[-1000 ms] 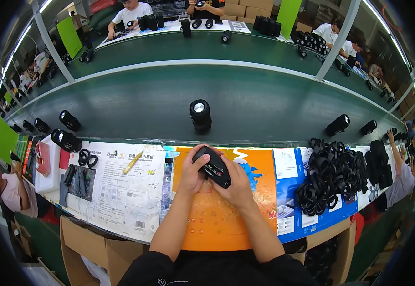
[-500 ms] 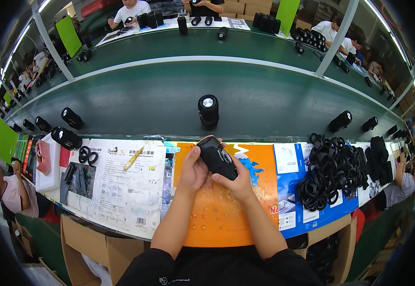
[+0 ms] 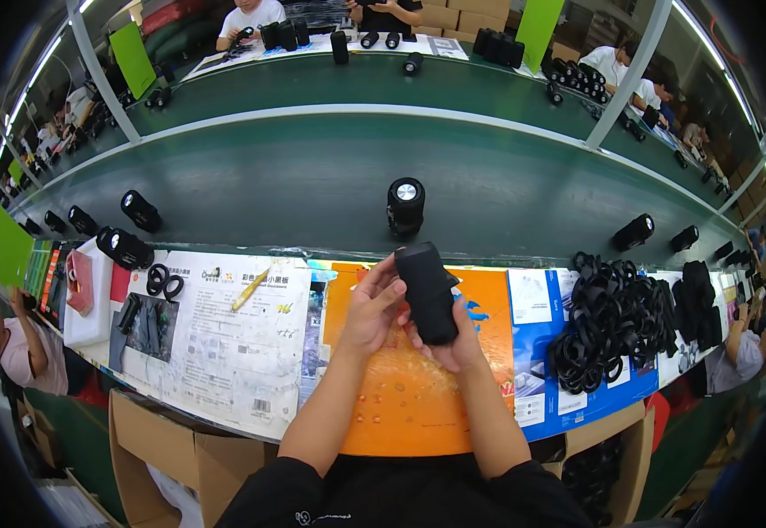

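Between my two hands is a black cylindrical portable speaker (image 3: pixel 427 295), tilted a little, its plain dark side toward me. My left hand (image 3: pixel 374 312) is closed against its left side, with thumb and fingertips at the body. Around the lower right of it wraps my right hand (image 3: pixel 458 348), fingers partly hidden beneath. A small dark flap or part (image 3: pixel 453 282) juts out at the speaker's right edge. Under my hands lies an orange board (image 3: pixel 400 405). Just beyond, another black speaker (image 3: pixel 406 209) with a shiny silver end stands on the green conveyor belt (image 3: pixel 277 185).
At right, a heap of black rings (image 3: pixel 607 334) lies on a blue sheet (image 3: pixel 537 422). To the left are a white printed sheet (image 3: pixel 233 370), a yellow pen (image 3: pixel 249 290), loose black rings (image 3: pixel 164 282) and a white foam tray (image 3: pixel 92 299). Cardboard boxes (image 3: pixel 158 449) stand below the bench edge.
My hands have turned the speaker more upright and rotated it, so the panel with the slot no longer faces me. The standing speaker on the belt has shifted right.
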Motion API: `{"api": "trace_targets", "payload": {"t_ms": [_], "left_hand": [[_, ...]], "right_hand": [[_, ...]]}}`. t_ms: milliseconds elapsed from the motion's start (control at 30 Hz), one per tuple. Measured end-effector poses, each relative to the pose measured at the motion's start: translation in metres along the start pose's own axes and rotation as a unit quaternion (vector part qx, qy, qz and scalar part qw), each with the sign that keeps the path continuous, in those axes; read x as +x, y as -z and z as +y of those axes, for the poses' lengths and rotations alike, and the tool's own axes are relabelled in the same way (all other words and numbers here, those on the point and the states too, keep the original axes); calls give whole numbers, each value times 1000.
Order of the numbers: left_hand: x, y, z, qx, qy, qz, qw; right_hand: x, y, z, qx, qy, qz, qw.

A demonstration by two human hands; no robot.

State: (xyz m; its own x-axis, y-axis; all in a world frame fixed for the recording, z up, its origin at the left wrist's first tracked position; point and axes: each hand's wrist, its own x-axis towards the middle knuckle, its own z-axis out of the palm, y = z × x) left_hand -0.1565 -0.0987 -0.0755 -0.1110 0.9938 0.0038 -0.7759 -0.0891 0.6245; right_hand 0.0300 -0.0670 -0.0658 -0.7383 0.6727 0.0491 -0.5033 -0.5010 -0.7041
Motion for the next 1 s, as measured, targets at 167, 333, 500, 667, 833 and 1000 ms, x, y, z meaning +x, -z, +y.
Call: {"api": "trace_targets", "payload": {"t_ms": [167,333,500,667,833,1000], "left_hand": [[24,-4,11,195,-138,85,967],[91,1,27,473,-203,96,852],[143,-15,27,573,-159,37,803],[132,-10,34,494,-155,94,850],[80,-17,36,139,-125,82,979],[35,-13,35,-40,-74,113,990]], "right_hand": [[2,-6,-37,-379,186,308,853],[32,13,-140,-743,217,217,595],[83,44,-194,-874,101,91,467],[102,42,-196,-860,20,29,509],[92,46,-182,-897,89,97,423],[65,20,-120,-696,284,176,636]]}}
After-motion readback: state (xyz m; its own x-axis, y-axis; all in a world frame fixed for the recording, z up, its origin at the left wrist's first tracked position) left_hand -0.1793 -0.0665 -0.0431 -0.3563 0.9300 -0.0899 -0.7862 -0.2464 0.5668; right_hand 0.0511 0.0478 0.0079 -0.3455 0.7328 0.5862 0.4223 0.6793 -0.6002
